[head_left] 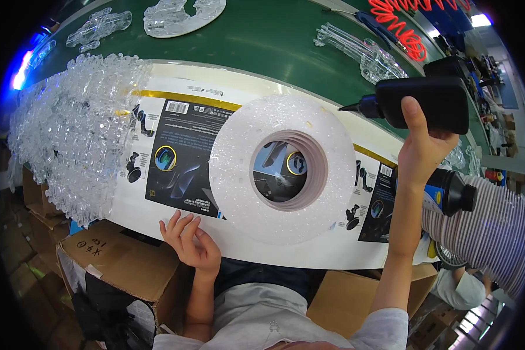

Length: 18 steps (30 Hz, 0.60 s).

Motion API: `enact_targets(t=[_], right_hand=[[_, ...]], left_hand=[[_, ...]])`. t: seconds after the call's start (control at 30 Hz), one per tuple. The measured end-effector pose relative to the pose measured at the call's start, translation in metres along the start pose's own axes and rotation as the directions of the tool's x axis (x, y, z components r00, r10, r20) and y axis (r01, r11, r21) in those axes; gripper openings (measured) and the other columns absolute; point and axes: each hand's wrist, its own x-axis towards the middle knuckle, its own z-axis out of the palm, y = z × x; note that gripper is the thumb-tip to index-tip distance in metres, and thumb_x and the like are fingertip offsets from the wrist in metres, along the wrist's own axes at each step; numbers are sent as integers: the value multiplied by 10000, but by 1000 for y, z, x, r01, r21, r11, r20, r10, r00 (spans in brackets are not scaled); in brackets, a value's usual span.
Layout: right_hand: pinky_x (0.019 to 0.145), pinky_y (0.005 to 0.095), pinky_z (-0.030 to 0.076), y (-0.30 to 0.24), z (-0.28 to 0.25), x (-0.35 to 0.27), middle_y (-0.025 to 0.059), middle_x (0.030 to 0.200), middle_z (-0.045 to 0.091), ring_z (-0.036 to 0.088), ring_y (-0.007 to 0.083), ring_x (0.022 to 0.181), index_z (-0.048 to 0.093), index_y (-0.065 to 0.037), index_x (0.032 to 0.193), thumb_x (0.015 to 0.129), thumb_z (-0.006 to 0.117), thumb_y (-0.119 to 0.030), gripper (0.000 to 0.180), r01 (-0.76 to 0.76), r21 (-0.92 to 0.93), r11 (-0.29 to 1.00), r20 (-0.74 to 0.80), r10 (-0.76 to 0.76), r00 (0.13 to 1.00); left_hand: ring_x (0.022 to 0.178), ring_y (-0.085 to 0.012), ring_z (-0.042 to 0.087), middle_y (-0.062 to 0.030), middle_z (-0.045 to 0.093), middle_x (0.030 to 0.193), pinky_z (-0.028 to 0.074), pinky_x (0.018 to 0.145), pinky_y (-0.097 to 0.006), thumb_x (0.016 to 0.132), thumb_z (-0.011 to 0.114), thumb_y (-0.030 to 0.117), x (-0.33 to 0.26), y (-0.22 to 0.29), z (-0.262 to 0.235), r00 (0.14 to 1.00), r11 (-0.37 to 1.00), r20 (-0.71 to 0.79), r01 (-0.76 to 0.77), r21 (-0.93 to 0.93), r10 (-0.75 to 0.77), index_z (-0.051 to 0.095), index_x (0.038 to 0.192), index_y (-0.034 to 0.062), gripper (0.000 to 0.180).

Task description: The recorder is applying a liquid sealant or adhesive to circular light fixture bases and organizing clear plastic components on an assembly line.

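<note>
black bottle (436,98) in right hand (423,147)

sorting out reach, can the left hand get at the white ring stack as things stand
Probably yes: the left hand looks empty and is close to the white ring stack, with nothing visible blocking the way; the right hand, holding a black bottle, is off to the right.

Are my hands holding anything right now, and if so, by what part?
Your right hand holds a black nozzle bottle by its body, with the thumb against the side. Your left hand holds nothing visible.
</note>
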Motion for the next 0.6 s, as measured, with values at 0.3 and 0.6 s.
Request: enact_targets(t=[0.3, 0.6], right_hand=[[836, 272, 472, -2, -24, -17, 75, 1009, 586, 586, 149, 878, 525, 0, 1082, 664, 773, 25, 487, -12, 19, 1000, -43, 13, 999], [820, 261, 470, -1, -29, -19, 75, 981, 600, 589, 142, 863, 542, 6, 1053, 642, 787, 22, 479, -75, -83, 994, -6, 75, 997]], left_hand=[[1088, -326, 510, -103, 568, 1002, 200, 1047, -543, 781, 461, -10, 0, -1, 0, 1000, 1000, 4, -4, 6, 4, 596, 944, 25, 214], [1094, -324, 509, -100, 565, 1005, 193, 1051, -541, 780, 461, -12, 0, 0, 1, 1000, 1000, 3, 9, -1, -9, 596, 944, 23, 216]])
